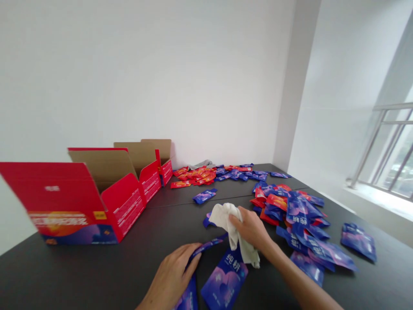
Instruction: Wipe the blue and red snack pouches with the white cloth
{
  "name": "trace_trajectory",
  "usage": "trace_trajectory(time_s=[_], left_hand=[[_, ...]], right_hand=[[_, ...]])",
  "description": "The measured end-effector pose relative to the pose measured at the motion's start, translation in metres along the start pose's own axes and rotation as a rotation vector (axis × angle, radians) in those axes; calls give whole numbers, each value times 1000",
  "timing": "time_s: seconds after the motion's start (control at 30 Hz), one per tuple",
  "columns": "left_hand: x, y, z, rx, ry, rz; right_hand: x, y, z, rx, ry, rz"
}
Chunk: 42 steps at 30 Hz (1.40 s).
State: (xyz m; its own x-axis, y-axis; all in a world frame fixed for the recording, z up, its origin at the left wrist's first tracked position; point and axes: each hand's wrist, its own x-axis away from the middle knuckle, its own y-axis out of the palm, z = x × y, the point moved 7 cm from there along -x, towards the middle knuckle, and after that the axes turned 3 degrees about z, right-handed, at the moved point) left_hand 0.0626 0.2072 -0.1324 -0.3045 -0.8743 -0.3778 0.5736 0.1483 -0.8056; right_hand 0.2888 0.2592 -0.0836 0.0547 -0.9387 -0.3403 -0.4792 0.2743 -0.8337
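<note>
My right hand (250, 228) is closed around a crumpled white cloth (226, 215), held just above the dark table (97, 275). My left hand (172, 275) pinches the edge of a blue packet (206, 246), lifting it slightly off the table. Another blue packet with white characters (225, 282) lies flat between my hands, and a further one (189, 299) shows under my left hand.
A heap of blue and red packets (300, 215) lies to the right, and another spread (213, 173) by the far wall. One blue packet (204, 196) lies alone mid-table. Open red cardboard boxes (97, 202) stand in a row at the left. A window with a railing (390, 150) is on the right.
</note>
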Motion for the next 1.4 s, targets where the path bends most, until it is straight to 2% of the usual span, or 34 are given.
trace_trajectory(time_s=[0.1,0.17,0.23,0.33,0.4,0.53,0.67,0.7,0.83,0.87,1.0,1.03,1.1,1.17,1.3,1.4], left_hand=[[0,-2,-9,-78,-56,30],[0,-4,-14,-105,-104,76],[-1,-5,-14,-41,-118,88],[-3,0,-7,149,-98,36],[-3,4,-5,195,-90,3],[0,12,-10,53,-87,-6],[2,18,-14,0,-71,-39],[2,19,-13,-7,-66,-48],[1,18,-11,-35,-64,-43],[1,18,-10,-38,-61,-44],[0,17,-6,-38,-9,-61],[1,16,-5,-40,2,-59],[1,16,-7,-50,2,-41],[1,16,-10,-63,-7,-15],[1,13,-17,-71,-19,55],[-1,2,-18,-60,-21,150]], right_hand=[[4,-5,-12,-145,-94,29],[13,1,-30,-182,-200,-13],[24,12,-50,-172,-312,-63],[37,26,-70,-97,-411,-87],[40,32,-73,-20,-397,-86],[42,39,-70,111,-288,-111],[55,51,-86,73,-468,-266],[55,51,-85,82,-467,-276],[43,42,-65,222,-234,-202],[42,41,-63,236,-221,-200],[55,49,-82,142,-426,-287],[57,50,-84,129,-437,-296],[54,51,-79,159,-357,-266],[43,46,-64,227,-235,-215],[16,30,-17,300,-11,-140],[4,13,18,300,130,-69]])
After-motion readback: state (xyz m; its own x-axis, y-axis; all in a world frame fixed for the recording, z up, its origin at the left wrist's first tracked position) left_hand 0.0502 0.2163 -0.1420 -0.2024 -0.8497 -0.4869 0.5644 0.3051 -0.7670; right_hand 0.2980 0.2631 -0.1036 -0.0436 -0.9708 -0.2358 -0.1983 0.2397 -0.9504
